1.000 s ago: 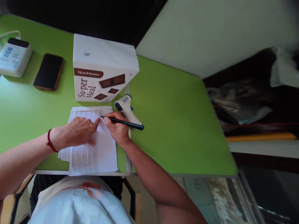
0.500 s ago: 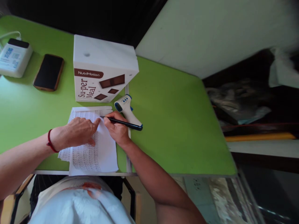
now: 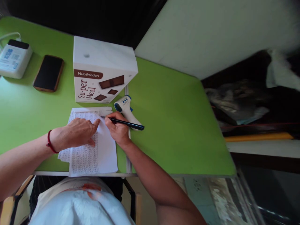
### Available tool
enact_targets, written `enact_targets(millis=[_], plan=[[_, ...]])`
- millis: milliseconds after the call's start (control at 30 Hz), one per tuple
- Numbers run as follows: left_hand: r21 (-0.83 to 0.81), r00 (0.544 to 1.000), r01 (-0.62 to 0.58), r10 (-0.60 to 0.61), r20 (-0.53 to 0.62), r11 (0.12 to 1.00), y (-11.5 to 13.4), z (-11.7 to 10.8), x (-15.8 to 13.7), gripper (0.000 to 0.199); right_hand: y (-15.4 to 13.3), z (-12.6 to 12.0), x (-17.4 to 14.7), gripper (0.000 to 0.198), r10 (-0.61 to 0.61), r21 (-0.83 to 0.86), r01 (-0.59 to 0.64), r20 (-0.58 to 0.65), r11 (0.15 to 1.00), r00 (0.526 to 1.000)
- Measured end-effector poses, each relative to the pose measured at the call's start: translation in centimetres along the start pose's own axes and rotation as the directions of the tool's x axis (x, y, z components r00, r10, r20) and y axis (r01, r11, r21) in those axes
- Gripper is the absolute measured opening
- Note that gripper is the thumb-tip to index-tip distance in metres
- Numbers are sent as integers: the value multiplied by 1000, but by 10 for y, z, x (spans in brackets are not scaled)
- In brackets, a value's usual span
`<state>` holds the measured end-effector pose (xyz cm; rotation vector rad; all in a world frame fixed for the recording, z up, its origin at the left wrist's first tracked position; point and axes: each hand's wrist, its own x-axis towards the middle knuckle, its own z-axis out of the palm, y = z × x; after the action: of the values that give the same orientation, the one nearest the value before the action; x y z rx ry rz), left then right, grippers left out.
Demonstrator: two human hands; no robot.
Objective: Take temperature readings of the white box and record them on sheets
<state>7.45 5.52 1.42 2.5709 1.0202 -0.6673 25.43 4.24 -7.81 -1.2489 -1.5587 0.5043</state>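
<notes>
Head view: papers (image 3: 107, 156) lay stacked, edges uneven, on the green table (image 3: 175, 125), the top sheet reaching its near edge. Right hand (image 3: 118, 132) pinched a black pen (image 3: 131, 124) between thumb and fingers, nib at the upper part of the sheet. Left hand (image 3: 81, 132) rested palm down across the rows of marks, index extended, gripping nothing; its other fingers were partly hidden.

Risks, as judged: the loose stack could have skewed had the left hand eased off or the body brushed the overhanging edge. Index fingertip sat just beside the nib, so a slip could have inked skin or smeared fresh strokes. Pen's tail crossed over the thermometer (image 3: 126, 109) handle; a wide swing might have nudged it.

Against the frame half a second earlier: pen tail tipped slightly outward, covering the handle's end; view shifted a little; papers and left hand practically unchanged.
</notes>
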Motion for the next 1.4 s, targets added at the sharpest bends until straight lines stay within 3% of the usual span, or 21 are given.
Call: enact_targets(millis=[333, 900, 1400], plan=[[-19, 1000, 10, -10, -1, 1000, 1, -2, 0, 88, -2, -2, 2, 12, 4, -16, -4, 53, 1000, 999], [-12, 1000, 10, -10, 13, 1000, 0, -4, -2, 88, -3, 0, 2, 12, 45, -9, -45, 4, 999, 999], [-8, 1000, 8, -8, 5, 1000, -1, -2, -2, 88, -3, -2, 3, 12, 23, -2, -23, 35, 1000, 999]])
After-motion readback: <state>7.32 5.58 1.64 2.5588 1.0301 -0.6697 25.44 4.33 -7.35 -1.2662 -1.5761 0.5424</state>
